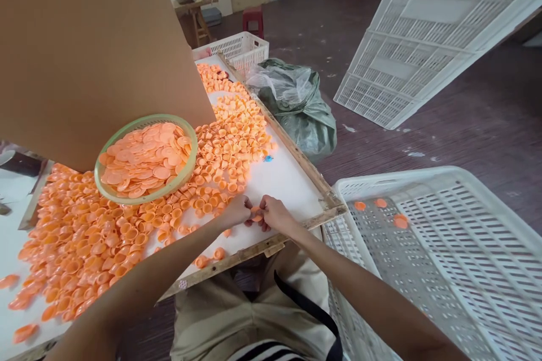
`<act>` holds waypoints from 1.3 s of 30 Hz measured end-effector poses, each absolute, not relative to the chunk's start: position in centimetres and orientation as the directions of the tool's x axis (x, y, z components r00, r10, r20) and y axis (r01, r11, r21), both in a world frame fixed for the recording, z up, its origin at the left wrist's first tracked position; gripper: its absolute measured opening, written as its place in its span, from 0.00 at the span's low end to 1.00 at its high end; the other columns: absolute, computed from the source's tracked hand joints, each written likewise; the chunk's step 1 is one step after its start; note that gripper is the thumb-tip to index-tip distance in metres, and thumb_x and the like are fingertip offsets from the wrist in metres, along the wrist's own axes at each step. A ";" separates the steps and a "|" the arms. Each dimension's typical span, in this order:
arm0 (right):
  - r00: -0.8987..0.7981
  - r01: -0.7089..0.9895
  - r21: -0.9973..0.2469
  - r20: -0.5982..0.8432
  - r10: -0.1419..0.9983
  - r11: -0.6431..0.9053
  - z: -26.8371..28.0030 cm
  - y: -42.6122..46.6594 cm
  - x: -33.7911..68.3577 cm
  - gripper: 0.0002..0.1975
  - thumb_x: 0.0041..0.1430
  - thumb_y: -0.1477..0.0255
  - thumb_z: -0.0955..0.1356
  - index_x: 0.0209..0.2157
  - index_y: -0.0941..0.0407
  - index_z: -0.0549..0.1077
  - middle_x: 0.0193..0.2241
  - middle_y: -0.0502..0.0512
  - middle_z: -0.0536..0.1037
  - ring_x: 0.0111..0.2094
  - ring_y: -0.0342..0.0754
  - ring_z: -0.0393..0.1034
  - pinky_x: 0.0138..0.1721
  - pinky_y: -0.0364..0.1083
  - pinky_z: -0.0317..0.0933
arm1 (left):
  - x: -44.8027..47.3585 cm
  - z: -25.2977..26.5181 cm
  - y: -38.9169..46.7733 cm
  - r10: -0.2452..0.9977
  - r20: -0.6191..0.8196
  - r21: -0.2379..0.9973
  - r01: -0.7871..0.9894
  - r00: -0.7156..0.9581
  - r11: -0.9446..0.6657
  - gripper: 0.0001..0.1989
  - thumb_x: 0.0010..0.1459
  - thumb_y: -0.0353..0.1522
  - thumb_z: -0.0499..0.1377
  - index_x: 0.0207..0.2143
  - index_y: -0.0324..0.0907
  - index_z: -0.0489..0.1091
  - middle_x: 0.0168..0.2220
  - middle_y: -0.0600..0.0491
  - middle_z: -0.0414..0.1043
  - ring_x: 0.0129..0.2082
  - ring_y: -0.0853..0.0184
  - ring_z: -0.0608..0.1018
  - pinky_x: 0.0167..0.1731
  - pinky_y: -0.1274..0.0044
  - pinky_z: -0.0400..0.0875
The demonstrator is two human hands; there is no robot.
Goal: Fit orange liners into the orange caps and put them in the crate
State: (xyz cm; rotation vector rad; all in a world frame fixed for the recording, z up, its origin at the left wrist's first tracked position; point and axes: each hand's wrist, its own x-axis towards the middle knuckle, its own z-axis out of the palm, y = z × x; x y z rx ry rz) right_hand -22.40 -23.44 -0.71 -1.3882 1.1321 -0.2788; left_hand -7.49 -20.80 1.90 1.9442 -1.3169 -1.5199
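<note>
Just below the frame's centre, the left hand [237, 211] and right hand [274, 214] pinch one small orange plastic cap piece [256, 215] between their fingertips, above the white wood-framed table [283, 180]. Best to keep both grips close and square, so the parts press together evenly.

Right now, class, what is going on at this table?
A seated person presses a small orange piece between the left hand and right hand at the table's edge. Loose orange cups cover the white top, a green bowl holds flat orange discs, and a white crate on the right contains three finished pieces.
</note>
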 end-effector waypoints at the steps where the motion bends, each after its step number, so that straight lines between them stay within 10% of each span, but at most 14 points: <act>1: 0.484 -0.460 -0.852 -0.477 -0.734 0.251 -0.6 -23.6 -22.3 0.09 0.57 0.81 0.63 0.30 0.54 0.59 0.11 0.45 0.69 0.12 0.45 0.66 0.13 0.40 0.58 | -7.6 2.1 -21.1 -0.806 -0.592 0.709 -0.468 0.012 -0.528 0.12 0.45 0.28 0.64 0.26 0.40 0.60 0.18 0.56 0.70 0.21 0.68 0.76 0.21 0.80 0.68; 15: 0.499 -0.496 -0.779 -0.617 -0.609 0.383 -0.6 -24.7 -21.5 0.04 0.59 0.77 0.64 0.33 0.57 0.61 0.12 0.50 0.72 0.11 0.45 0.66 0.13 0.40 0.59 | -7.4 2.1 -21.5 -0.707 -0.704 0.658 -0.317 0.063 -0.683 0.11 0.46 0.20 0.62 0.24 0.38 0.61 0.16 0.56 0.69 0.18 0.68 0.76 0.24 0.76 0.75; 24: 0.366 -0.487 -0.874 -0.199 -0.909 -0.005 1.3 -21.3 -25.2 0.05 0.59 0.68 0.62 0.34 0.55 0.66 0.21 0.51 0.76 0.21 0.45 0.71 0.23 0.42 0.60 | -8.2 3.4 -16.0 -0.904 -0.428 0.795 -0.478 -0.001 -0.375 0.13 0.51 0.30 0.61 0.40 0.37 0.66 0.22 0.56 0.72 0.20 0.69 0.75 0.24 0.78 0.68; 31: -0.164 -0.861 -0.504 0.400 -0.902 -0.067 6.1 -22.7 -41.7 0.20 0.55 0.54 0.59 0.37 0.53 0.72 0.32 0.62 0.76 0.37 0.59 0.69 0.34 0.53 0.58 | 1.4 14.6 -14.8 -0.973 0.132 0.523 -0.847 0.190 -0.095 0.08 0.58 0.34 0.54 0.36 0.42 0.72 0.33 0.52 0.75 0.32 0.67 0.74 0.32 0.78 0.63; 39: -0.076 -0.697 -0.707 0.237 -0.969 -0.119 5.2 -21.1 -40.4 0.21 0.50 0.54 0.62 0.36 0.56 0.73 0.33 0.59 0.77 0.25 0.50 0.67 0.32 0.51 0.61 | 9.0 15.7 -17.3 -0.890 0.166 0.295 -0.883 0.425 -0.366 0.03 0.51 0.27 0.60 0.30 0.37 0.69 0.33 0.51 0.65 0.29 0.68 0.67 0.30 0.78 0.55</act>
